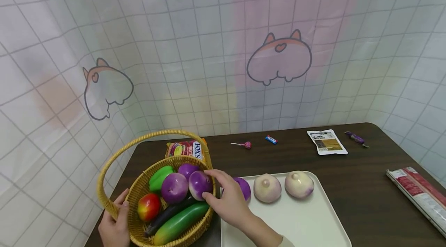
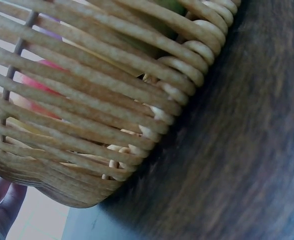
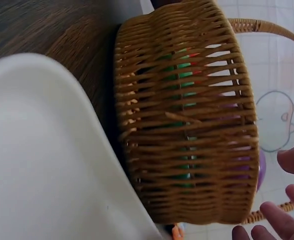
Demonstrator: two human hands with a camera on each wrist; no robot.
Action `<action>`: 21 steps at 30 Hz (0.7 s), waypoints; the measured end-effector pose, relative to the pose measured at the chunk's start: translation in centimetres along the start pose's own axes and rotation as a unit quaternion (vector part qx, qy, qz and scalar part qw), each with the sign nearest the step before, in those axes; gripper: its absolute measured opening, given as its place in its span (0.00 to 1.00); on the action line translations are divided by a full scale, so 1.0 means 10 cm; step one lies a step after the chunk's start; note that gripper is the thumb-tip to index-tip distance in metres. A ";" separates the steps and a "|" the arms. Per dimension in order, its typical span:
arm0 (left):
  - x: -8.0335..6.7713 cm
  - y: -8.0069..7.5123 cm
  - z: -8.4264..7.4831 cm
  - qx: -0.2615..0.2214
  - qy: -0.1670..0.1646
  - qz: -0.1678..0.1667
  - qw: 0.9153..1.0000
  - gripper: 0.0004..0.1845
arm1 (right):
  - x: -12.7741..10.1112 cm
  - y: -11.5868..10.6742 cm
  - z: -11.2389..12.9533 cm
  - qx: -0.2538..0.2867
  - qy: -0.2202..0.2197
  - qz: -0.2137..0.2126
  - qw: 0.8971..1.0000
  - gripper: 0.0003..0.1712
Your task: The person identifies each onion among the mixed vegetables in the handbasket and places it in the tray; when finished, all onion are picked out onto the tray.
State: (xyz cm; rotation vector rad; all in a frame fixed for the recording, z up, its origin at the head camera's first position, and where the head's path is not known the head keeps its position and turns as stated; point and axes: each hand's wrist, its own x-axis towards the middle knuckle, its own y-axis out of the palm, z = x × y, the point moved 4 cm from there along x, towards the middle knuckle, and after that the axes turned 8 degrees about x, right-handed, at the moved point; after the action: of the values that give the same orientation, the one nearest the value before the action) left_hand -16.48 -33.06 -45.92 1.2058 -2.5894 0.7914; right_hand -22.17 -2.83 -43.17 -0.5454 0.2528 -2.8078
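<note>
Dark wood table, gridded curtain behind. Left hand grips wicker basket at its left side. Right hand: thumb and fingers spread, no grip, right at purple-white round vegetable inside basket; white tray alongside.

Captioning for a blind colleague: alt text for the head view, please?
A person's right hand is at a round purple vegetable in a yellow woven basket of produce, held by the left hand. Beside it, a white rectangular tray holds two round whitish vegetables and one purple, partly hidden.
</note>
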 end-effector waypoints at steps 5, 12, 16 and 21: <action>0.00 -0.01 0.01 0.020 -0.014 0.002 1.000 0.18 | 0.05 0.15 0.01 -0.054 0.026 0.022 0.998 0.35; -0.01 -0.01 0.00 0.015 -0.017 -0.001 1.000 0.18 | 0.09 0.26 0.01 -0.111 0.005 0.027 0.993 0.40; -0.01 0.00 0.00 0.012 -0.026 0.009 1.000 0.18 | 0.11 0.29 0.00 -0.125 -0.006 0.028 0.992 0.42; 0.01 0.00 0.01 0.010 -0.028 0.010 0.999 0.17 | 0.14 0.30 -0.01 -0.111 -0.006 0.030 0.993 0.44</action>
State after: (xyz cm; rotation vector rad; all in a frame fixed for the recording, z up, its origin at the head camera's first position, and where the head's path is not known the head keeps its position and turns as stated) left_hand -16.53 -33.16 -46.01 1.2262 -2.6495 0.8013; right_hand -22.76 -6.05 -43.46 -0.5912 0.5748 -2.7344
